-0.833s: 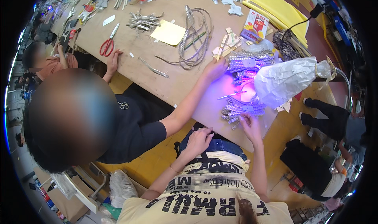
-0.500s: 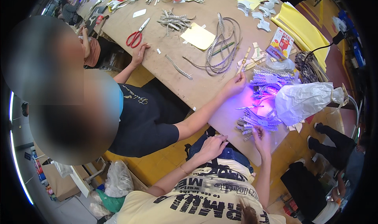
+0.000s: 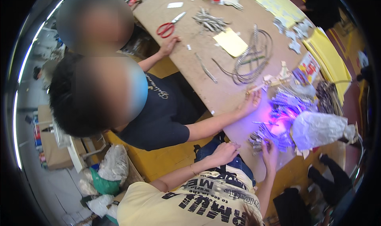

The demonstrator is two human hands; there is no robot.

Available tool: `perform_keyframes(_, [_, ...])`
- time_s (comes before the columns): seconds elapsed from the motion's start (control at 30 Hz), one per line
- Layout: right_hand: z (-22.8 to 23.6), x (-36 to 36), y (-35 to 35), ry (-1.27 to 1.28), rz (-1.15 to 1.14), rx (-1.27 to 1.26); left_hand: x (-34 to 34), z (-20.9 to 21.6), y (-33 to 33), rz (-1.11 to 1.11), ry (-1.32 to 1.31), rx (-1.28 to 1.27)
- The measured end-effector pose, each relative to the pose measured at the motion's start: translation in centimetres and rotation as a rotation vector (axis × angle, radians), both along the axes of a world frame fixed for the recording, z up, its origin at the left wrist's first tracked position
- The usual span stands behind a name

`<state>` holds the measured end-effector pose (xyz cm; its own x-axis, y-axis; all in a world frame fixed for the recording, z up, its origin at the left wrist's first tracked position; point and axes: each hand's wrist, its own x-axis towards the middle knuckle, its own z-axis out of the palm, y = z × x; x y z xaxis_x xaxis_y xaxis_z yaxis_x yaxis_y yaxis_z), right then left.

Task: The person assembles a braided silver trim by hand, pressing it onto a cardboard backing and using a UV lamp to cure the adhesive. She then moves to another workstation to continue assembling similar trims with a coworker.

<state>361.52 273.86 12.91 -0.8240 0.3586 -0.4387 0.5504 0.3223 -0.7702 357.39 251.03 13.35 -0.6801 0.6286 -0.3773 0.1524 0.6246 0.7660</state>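
- While violet light washes over the near corner of the worktop (image 3: 216, 97), a fanned bundle of shiny braided strips (image 3: 258, 139) lies there, its cut ends facing the wearer.
- The wearer's right hand (image 3: 270, 154) has its bent fingertips at those ends; blur keeps me from telling whether they pinch.
- The wearer's left hand (image 3: 225, 153) curls loosely beside the long edge of the worktop; I can't tell whether anything is in it.
- Farther from that corner sits a second bundle (image 3: 286, 100), just as ridged and glossy.
- A crinkled white shade (image 3: 317, 129) bulges over the right edge, beside both bundles.
- Along the long edge, a co-worker's hand (image 3: 250, 103) reaches toward the second bundle, near some pale flat pieces (image 3: 274, 81).
- Toward the middle lie a limp, looping coil of flat braid (image 3: 242, 82) and smooth yellow paper (image 3: 231, 42).
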Motion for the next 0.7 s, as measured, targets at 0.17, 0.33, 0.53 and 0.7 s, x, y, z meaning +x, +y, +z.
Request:
perform_keyframes(0.17, [0.33, -0.24, 0.4, -0.029, -0.002, 0.046, -0.17, -0.06, 0.38, 0.033, 0.003, 0.033])
perform_keyframes(0.33, [0.78, -0.32, 0.49, -0.024, 0.01, 0.076, -0.1, 0.03, 0.59, 0.047, 0.001, 0.065])
perform_keyframes(0.53, [0.61, -0.01, 0.41, -0.089, 0.032, 0.108, -0.47, 0.2, 0.45, 0.005, -0.01, 0.005])
perform_keyframes(0.7, [0.11, 0.16, -0.04, -0.01, 0.028, 0.164, -0.69, 0.4, 0.53, 0.004, -0.027, 0.001])
